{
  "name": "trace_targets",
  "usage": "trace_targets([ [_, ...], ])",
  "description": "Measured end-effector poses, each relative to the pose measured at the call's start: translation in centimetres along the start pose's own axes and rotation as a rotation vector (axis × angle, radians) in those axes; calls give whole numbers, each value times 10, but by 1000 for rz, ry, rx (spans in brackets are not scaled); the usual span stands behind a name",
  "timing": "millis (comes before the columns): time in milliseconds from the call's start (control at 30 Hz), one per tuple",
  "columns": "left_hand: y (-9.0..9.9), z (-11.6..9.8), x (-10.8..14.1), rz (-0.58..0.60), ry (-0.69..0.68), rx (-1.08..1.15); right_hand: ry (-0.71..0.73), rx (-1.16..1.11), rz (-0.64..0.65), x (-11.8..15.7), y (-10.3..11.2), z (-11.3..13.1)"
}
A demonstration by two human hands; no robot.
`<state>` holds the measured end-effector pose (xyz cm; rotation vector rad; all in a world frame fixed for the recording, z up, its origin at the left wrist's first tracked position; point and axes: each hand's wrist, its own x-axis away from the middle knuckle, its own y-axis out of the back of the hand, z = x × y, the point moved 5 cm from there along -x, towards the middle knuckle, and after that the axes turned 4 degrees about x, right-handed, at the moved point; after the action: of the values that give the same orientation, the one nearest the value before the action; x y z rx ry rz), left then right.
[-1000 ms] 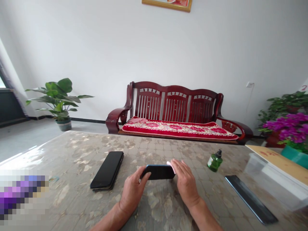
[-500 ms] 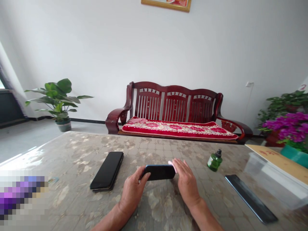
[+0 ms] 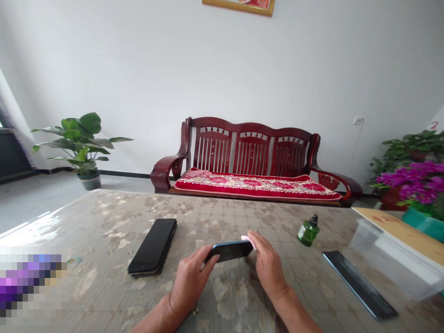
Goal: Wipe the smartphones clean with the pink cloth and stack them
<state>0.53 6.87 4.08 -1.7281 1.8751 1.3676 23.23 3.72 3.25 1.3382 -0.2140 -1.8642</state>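
A dark phone (image 3: 231, 251) is held above the table, tilted so that its face looks narrow. My left hand (image 3: 192, 276) grips its left end between thumb and fingers. At the right end, my right hand (image 3: 269, 264) presses a small pinkish-white cloth or pad (image 3: 248, 240) against the phone's edge, fingers together. Left of my hands lie stacked black phones (image 3: 153, 246). A green bottle with a black top (image 3: 308, 230) stands to the right, and beyond it a long dark glossy piece (image 3: 360, 284) lies at a slant.
The patterned table (image 3: 104, 217) spans the foreground. At right are a clear plastic box (image 3: 385, 256) with a tan board on it and purple flowers (image 3: 412, 180). Behind the table stand a red wooden bench (image 3: 249, 148) and a potted plant (image 3: 88, 180).
The held phone has tilted, its right end slightly higher and its face turned further away. My right fingers have curled in a little around the pad. The whole view has shifted very slightly.
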Motion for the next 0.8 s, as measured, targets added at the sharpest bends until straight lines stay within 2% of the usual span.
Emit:
trace_targets([
  [167, 5, -32, -1, 177, -352, -71, -97, -112, 129, 6, -13, -8],
  [233, 3, -39, 3, 236, -449, -114, -148, -119, 159, 9, -19, -14],
  [333, -5, -44, 12, 326, -524, -167, -249, -120, 121, 10, -21, -26],
  [500, -15, -52, 22, 419, -546, -208, -323, -127, 102, 12, -20, -30],
  [600, -21, -59, 25, 470, -550, -214, -231, -79, 144, 12, -19, -16],
  [700, -28, -64, 28, 520, -550, -212, -68, -28, 254, 13, -22, 7],
  [800, -34, -66, 31, 576, -554, -218, 16, 44, 351, 14, -25, 22],
])
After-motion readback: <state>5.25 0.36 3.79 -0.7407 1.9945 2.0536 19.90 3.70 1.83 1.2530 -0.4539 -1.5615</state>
